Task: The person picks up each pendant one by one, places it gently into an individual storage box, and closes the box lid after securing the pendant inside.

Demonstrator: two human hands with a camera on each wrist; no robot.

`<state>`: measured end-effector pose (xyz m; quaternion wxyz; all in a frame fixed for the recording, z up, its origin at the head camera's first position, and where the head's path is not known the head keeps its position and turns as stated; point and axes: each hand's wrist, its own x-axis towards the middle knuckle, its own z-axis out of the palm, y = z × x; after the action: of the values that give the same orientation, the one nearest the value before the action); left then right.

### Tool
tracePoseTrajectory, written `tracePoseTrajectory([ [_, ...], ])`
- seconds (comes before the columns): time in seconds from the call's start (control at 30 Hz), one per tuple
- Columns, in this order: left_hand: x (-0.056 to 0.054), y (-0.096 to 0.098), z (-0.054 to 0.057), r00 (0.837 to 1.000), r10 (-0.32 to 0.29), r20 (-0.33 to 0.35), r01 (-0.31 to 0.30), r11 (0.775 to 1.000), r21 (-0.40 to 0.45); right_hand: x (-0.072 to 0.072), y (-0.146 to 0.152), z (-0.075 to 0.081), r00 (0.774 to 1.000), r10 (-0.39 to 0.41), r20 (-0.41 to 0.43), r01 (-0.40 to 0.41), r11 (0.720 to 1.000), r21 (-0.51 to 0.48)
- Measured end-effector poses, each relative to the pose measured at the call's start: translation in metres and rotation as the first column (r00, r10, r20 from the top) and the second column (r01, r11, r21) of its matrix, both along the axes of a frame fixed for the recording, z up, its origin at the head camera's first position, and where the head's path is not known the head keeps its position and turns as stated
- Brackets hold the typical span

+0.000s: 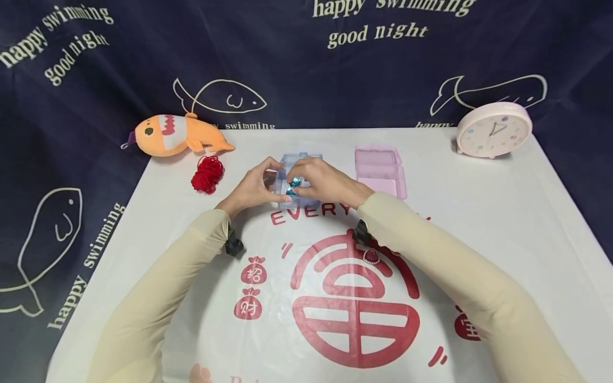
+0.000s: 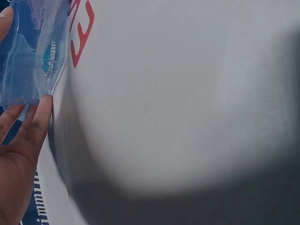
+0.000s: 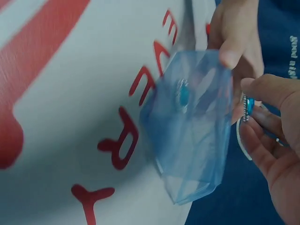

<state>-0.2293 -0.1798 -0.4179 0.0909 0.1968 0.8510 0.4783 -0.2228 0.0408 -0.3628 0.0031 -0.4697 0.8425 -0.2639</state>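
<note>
A clear blue plastic box (image 1: 306, 202) with its lid raised stands before me in the head view. My left hand (image 1: 254, 186) holds it from the left, thumb along the near side, fingertips at its wall in the left wrist view. Over the box, my right hand (image 1: 323, 181) pinches a blue gem ornament with a silver beaded rim (image 3: 250, 107) between thumb and fingers. Another blue gem ornament (image 3: 183, 96) shows through the box wall in the right wrist view.
To the right stands an opened clear pink box (image 1: 380, 173). A red gem ornament (image 1: 371, 257) lies by my right sleeve. Red yarn (image 1: 208, 174) and an orange plush shark (image 1: 179, 134) sit back left. A round clock (image 1: 495, 130) stands back right.
</note>
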Motion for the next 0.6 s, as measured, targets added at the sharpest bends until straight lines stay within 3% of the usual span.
tracePoseTrajectory([
  [0.2, 0.004, 0.002, 0.001, 1.0, 0.004, 0.03, -0.005, 1.0, 0.021, -0.011, -0.003, -0.009, 0.999, 0.025, 0.029, -0.029, 0.993, 0.115],
  [0.37, 0.001, 0.001, -0.003, 1.0, 0.015, 0.017, -0.015, 1.0, -0.003, -0.015, -0.003, -0.013, 0.999, 0.041, -0.004, -0.039, 0.973, 0.23],
  [0.6, 0.0, 0.0, -0.002, 1.0, 0.017, 0.006, -0.017, 1.0, 0.007, -0.021, -0.006, -0.014, 1.0, 0.003, -0.017, 0.003, 0.943, 0.334],
])
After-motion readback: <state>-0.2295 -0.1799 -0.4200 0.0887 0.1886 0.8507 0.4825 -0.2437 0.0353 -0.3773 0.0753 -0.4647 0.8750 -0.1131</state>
